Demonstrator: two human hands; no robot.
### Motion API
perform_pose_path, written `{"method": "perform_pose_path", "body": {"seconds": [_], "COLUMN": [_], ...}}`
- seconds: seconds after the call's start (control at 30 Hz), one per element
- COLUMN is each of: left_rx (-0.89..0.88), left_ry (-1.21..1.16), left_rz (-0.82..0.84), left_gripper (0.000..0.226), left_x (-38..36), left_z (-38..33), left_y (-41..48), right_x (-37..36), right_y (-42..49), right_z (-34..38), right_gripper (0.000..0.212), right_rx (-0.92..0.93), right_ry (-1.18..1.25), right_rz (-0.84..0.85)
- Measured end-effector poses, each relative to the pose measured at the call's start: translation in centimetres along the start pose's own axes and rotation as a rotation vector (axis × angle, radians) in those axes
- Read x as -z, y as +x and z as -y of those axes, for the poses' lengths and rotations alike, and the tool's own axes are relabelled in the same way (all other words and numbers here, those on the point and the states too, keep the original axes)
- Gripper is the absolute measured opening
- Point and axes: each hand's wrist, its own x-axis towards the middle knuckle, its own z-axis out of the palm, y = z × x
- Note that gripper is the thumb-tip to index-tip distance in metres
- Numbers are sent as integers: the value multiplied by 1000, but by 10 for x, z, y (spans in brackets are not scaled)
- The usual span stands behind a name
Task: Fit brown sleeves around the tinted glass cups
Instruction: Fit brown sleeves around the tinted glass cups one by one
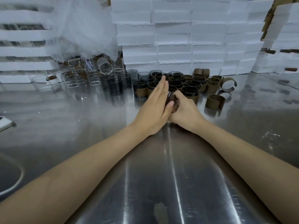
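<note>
Cup [170, 98] mostly hidden between left hand [155, 107] and right hand [184, 110]; white object [4, 122] cut off left edge.

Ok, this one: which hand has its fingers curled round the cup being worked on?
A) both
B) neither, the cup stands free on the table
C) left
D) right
D: the right hand curls its fingers round the cup, while the left hand lies against it with straight fingers.
</note>
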Motion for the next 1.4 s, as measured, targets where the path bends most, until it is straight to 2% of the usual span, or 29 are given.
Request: {"method": "perform_pose_path", "body": {"seconds": [0.17, 0.27, 0.3, 0.4, 0.43, 0.53, 0.6, 0.73, 0.8, 0.9, 1.03, 1.07, 1.13, 1.27, 1.3, 1.4], "left_rx": [272, 409, 443, 467, 469, 441, 449, 463, 461, 466, 426, 399, 378, 374, 374, 385], "left_ry": [-232, -453, -549, -906, -1011, -1216, -1259, -1228, -1178, -1136, -1135, -1121, -1093, -1081, -1084, -1072], "left_rz": [-29, 0, 17, 69, 95, 223, 246, 216, 222, 199, 225, 236, 253, 249, 242, 207], "left_gripper": [89, 95, 90, 46, 39, 38, 48, 89, 90, 79, 124, 122, 101, 32, 26, 33], "left_x": [-1, 3, 5, 8, 9, 9, 8, 8, 6, 4, 5, 5, 4, 2, 3, 3], "left_z": [4, 4, 5, 8, 8, 8, 6, -1, -2, -3, -5, -5, -3, -4, -5, -7], "left_y": [6, 9, 10, 11, 11, 8, 7, 6, 4, 3, 1, 0, 0, 2, 3, 2], "right_x": [0, 2, 3, 4, 5, 5, 5, 6, 6, 6, 6, 6, 6, 6, 6, 6], "right_y": [-1, -2, -2, -2, -3, -4, -5, -4, -3, -2, -1, 0, 1, 5, 6, 8], "right_z": [1, 3, 3, 5, 5, 5, 5, 7, 9, 11, 13, 13, 11, 6, 6, 7], "right_gripper": [40, 43, 44, 51, 51, 50, 51, 51, 52, 52, 53, 54, 57, 72, 72, 66], "right_rx": [49, 53, 57, 69, 70, 84, 101, 108, 117, 113, 111, 113, 117, 80, 70, 70], "right_ry": [-27, 8, 23, 80, 118, 265, 275, 218, 203, 187, 117, 97, 47, -74, -95, -160], "right_rz": [37, 68, 75, 97, 110, 127, 105, 98, 103, 87, 52, 45, 31, 35, 23, -16]}}
